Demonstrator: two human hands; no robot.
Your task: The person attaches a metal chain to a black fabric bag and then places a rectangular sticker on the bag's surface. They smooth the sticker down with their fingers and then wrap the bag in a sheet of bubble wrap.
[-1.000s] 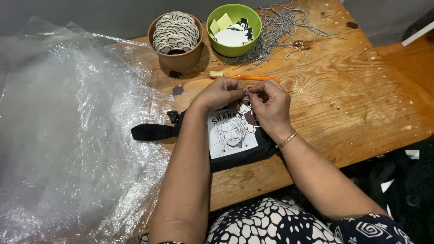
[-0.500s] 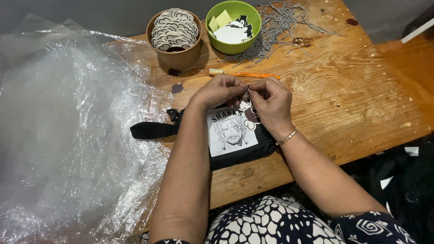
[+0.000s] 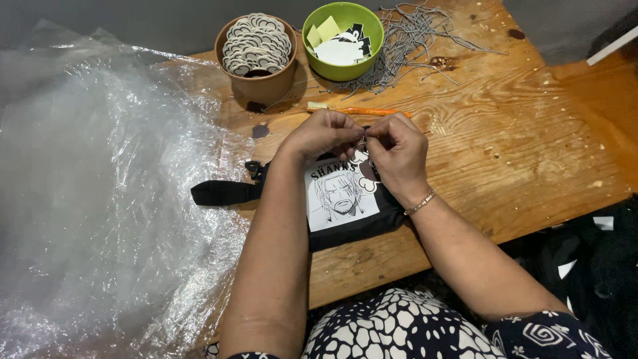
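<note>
Matt black cloth pouch (image 3: pixel 352 229) with a smooth printed patch; rough, pitted wood table (image 3: pixel 525 146); glossy crinkled plastic sheet (image 3: pixel 100 199); dull metal chains (image 3: pixel 412 40); matt paper cup (image 3: pixel 262 80); smooth green plastic bowl (image 3: pixel 345 66)

Hands (image 3: pixel 362 143) over black pouch (image 3: pixel 345 206) (wooden table (image 3: pixel 531 146))

Wooden table (image 3: pixel 531 153), worn and speckled. Clear plastic sheeting (image 3: pixel 100 199), crumpled, is spread over its left part. Brown cup (image 3: pixel 258 63) filled with round black-and-white cutouts; green bowl (image 3: pixel 343 40) just beside it, holding yellow and white-and-black pieces. Heap of grey ball chains (image 3: pixel 412 46) right of the bowl. Orange-handled brush (image 3: pixel 362 111) is laid before them.
</note>
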